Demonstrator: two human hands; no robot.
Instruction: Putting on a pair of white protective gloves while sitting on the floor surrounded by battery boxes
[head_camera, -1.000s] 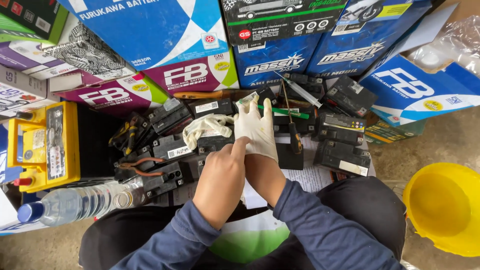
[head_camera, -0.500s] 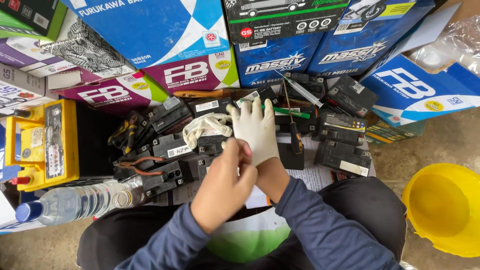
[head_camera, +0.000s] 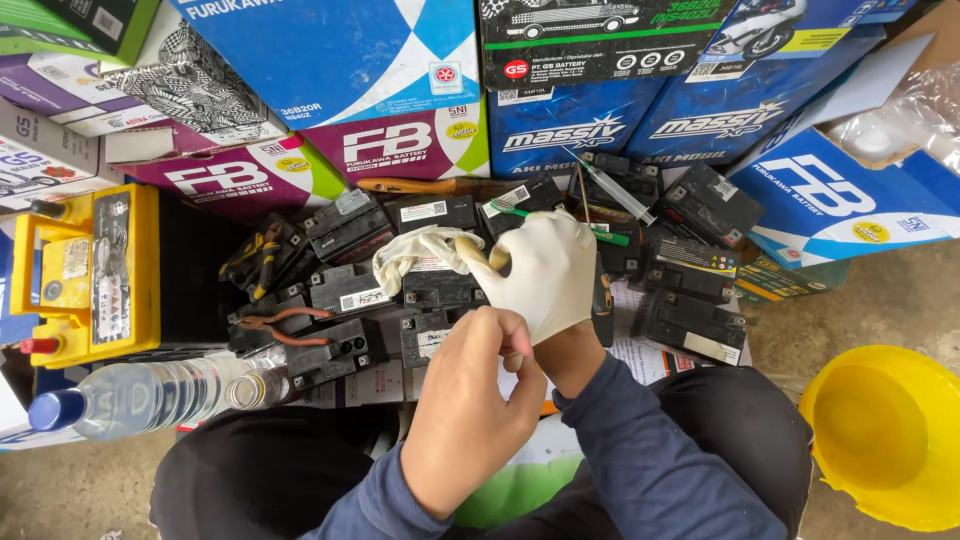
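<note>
Yellow bowl (head_camera: 885, 440) bare inside; hands: left (head_camera: 470, 410) pinching white glove (head_camera: 545, 270) cuff on spread right (head_camera: 540, 275).

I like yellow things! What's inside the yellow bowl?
Nothing shows inside the yellow bowl: only its bare yellow bottom. Its far right part runs out of the picture, so that bit cannot be seen.

Small black batteries (head_camera: 420, 290) crowded the ground ahead of the hands, stacked cardboard boxes (head_camera: 560, 110) walled the far side, a yellow battery (head_camera: 95, 270) and water bottle (head_camera: 150, 395) blocked the left, leaving bare concrete (head_camera: 870, 300) beside the yellow bucket (head_camera: 890, 430) open.
</note>
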